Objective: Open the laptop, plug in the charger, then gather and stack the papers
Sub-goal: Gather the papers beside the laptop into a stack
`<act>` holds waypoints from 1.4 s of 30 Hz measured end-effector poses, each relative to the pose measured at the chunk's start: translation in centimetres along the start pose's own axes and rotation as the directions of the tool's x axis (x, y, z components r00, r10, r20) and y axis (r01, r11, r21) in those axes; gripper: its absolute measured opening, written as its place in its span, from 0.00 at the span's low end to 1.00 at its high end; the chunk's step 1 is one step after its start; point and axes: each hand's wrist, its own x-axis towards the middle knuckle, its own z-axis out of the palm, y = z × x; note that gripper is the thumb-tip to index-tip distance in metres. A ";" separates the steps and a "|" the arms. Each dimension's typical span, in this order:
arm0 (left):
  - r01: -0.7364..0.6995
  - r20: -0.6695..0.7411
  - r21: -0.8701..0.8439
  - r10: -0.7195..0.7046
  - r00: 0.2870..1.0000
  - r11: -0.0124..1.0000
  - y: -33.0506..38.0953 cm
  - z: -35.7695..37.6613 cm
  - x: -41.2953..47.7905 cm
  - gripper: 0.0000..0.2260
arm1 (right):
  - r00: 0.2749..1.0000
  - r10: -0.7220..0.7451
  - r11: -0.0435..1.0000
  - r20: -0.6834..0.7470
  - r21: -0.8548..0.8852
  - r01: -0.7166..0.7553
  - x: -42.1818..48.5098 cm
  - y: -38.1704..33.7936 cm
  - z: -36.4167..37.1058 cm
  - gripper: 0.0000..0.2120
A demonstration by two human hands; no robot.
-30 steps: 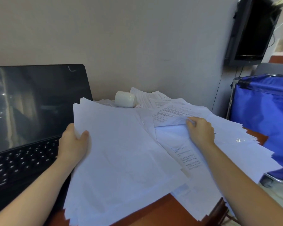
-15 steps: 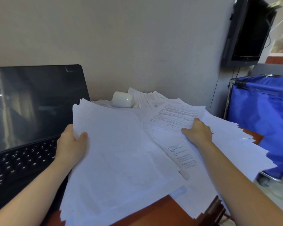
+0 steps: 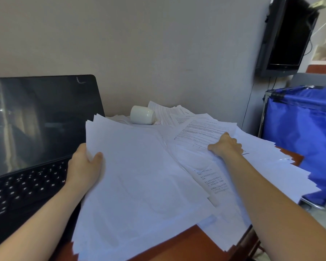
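Left hand [image 3: 84, 166] grips the blank paper stack [image 3: 139, 176] at its left edge, unchanged, beside the open laptop [image 3: 36, 119]. Right hand [image 3: 226, 146], fingers curled on the printed sheet [image 3: 199, 130], has shifted toward the table's [image 3: 177, 242] back right.

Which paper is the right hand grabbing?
The printed sheet with dense text lines, right of the blank stack that the left hand holds; the right hand grips its near edge.

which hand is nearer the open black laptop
Left. The left hand grips white papers right beside the keyboard of the open black laptop; the right hand holds printed sheets far to its right.
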 end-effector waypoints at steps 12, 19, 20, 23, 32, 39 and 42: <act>-0.003 0.001 -0.011 0.003 1.000 1.000 0.0 0.0 0.1 0.10 | 0.999 -0.028 1.000 -0.025 0.003 0.028 0.2 -0.6 0.4 0.44; 0.002 0.005 -0.017 -0.002 1.000 1.000 0.1 -0.1 0.1 0.09 | 1.000 -0.009 0.994 -0.029 0.112 0.012 0.4 -1.8 0.7 0.41; 0.002 0.005 -0.018 -0.002 1.000 1.000 0.1 0.0 0.1 0.09 | 1.000 -0.008 0.994 -0.014 0.107 0.010 0.4 -2.1 0.6 0.41; -0.001 0.006 -0.034 0.001 1.000 0.999 0.1 0.0 -0.1 0.09 | 0.999 -0.031 0.998 -0.007 0.050 0.032 0.0 -2.8 1.1 0.36; -0.025 0.001 -0.069 0.026 1.000 0.997 0.2 -0.2 0.3 0.04 | 0.899 -0.395 0.891 -0.190 -0.317 0.325 -1.5 -4.0 2.2 0.33; -0.017 0.016 -0.064 0.018 1.000 0.998 0.1 0.0 0.5 0.03 | 0.828 -0.418 0.880 0.374 -0.062 0.472 -2.7 -5.7 0.9 0.29; -0.011 0.004 -0.059 0.012 1.000 0.998 -0.2 0.1 0.3 0.03 | 0.837 -0.470 0.755 0.282 -0.362 0.546 -2.9 -6.5 1.3 0.08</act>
